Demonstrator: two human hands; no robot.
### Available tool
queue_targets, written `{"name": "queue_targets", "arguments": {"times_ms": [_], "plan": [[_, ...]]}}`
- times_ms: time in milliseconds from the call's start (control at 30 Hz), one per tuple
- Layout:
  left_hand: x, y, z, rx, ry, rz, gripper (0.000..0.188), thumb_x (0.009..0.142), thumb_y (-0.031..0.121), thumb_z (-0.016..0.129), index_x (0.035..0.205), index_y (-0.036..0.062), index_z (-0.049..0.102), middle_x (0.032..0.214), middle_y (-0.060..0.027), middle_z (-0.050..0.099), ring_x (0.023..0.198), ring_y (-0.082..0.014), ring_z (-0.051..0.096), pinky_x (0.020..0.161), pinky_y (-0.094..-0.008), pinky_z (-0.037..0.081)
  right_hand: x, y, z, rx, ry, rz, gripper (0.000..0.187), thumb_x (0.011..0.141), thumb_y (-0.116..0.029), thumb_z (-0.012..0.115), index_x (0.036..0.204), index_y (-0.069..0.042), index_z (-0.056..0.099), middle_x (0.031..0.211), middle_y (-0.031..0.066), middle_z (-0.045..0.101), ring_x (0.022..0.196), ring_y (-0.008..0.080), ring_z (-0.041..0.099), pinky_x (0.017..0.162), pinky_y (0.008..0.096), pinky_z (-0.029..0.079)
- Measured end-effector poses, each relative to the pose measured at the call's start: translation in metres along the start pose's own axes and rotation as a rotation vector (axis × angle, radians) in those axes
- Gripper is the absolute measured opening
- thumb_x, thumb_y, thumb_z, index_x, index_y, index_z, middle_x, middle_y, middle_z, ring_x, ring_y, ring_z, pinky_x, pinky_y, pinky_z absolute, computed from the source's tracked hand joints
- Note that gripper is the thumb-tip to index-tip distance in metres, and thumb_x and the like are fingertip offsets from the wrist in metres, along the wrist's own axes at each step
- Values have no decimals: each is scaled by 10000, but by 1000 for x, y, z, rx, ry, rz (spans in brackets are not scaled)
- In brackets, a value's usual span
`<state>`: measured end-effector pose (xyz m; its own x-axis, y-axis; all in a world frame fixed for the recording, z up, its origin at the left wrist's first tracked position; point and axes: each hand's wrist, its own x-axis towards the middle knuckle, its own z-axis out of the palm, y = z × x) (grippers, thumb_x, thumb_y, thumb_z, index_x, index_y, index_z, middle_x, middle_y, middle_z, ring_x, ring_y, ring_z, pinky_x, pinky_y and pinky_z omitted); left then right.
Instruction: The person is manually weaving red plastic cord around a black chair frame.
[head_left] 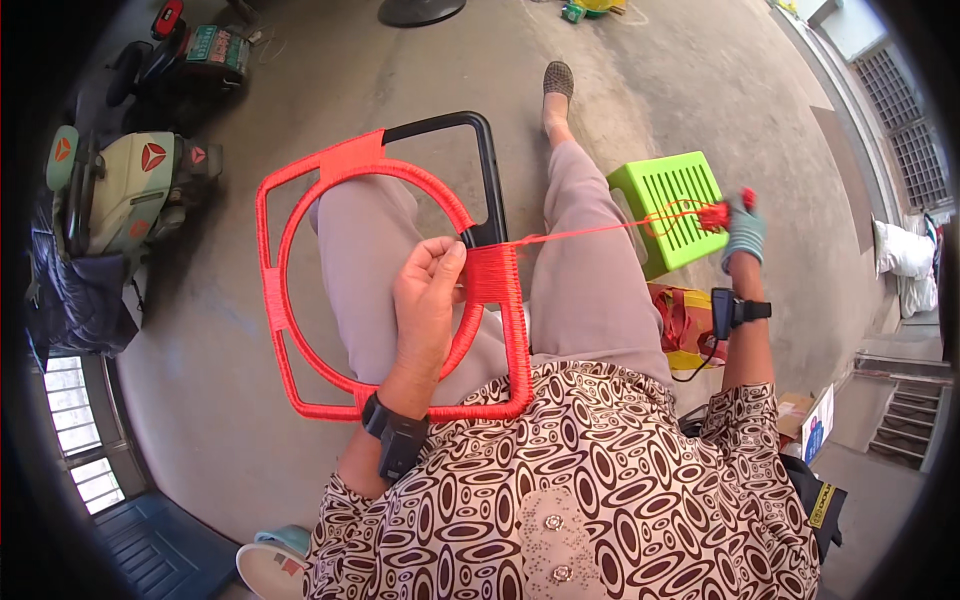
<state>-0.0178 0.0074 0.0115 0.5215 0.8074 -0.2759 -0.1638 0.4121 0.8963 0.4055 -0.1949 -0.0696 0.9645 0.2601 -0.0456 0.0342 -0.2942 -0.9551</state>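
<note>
Across my lap rests a rounded-square frame (515, 350) with a ring inside it, mostly wrapped in red cord. Its far right corner is bare black tube (487, 160). My left hand (428, 295) grips the frame's right side, thumb and fingers pinching where the red winding meets the black. From that spot a red strand (585, 233) runs taut to the right. My right hand (743, 230), in a grey-green glove, is closed around a bundle of red cord (714, 216), out past my right knee. Some loose loops of cord hang beside the strand.
A green slatted plastic stool (668, 180) stands right of my legs, with a red and yellow bag (688, 325) nearer me. Parked scooters (135, 190) line the left. A dark blue plastic panel (165, 545) and a white basin (268, 572) lie at the lower left.
</note>
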Motion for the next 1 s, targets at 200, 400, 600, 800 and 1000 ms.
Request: {"name": "queue_targets", "arguments": {"times_ms": [200, 400, 600, 800, 1000], "plan": [[-2, -3, -3, -54, 33, -19, 155, 917, 164, 565, 987, 26, 555, 885, -34, 625, 731, -72, 590, 636, -210, 489, -41, -16, 24, 424, -198, 90, 298, 843, -193, 621, 1082, -20, 583, 583, 6, 481, 523, 117, 485, 518, 279, 440], [1, -5, -8, -100, -29, -101, 163, 926, 179, 532, 1015, 42, 543, 875, -25, 612, 769, -85, 576, 702, -234, 482, -191, -112, 133, 225, -1094, 334, 451, 861, -243, 617, 1247, -33, 517, 712, 4, 546, 580, 108, 531, 546, 255, 479], [3, 1, 0, -402, -22, -65, 218, 917, 153, 541, 1076, 8, 515, 958, -66, 627, 847, -136, 600, 763, -270, 505, -184, -72, 152, 442, -1264, 375, 272, 874, -287, 596, 905, -16, 597, 849, 76, 630, 678, 145, 588, 630, 293, 513], [7, -8, -4, -354, -10, -90, 143, 908, 146, 556, 999, 35, 556, 895, -58, 635, 785, -126, 606, 706, -262, 515, -196, -105, 149, 1073, -1094, 433, 309, 908, -285, 571, 717, -52, 505, 1007, 165, 638, 1004, 271, 596, 693, 342, 534], [7, -7, -7, -157, -22, -158, 111, 920, 165, 534, 856, 76, 552, 793, -28, 619, 662, -102, 593, 591, -257, 515, -197, -102, 164, 1293, -1035, 607, 294, 926, -280, 549, 724, -72, 495, 763, 88, 574, 820, 246, 578, 645, 327, 526]]}}
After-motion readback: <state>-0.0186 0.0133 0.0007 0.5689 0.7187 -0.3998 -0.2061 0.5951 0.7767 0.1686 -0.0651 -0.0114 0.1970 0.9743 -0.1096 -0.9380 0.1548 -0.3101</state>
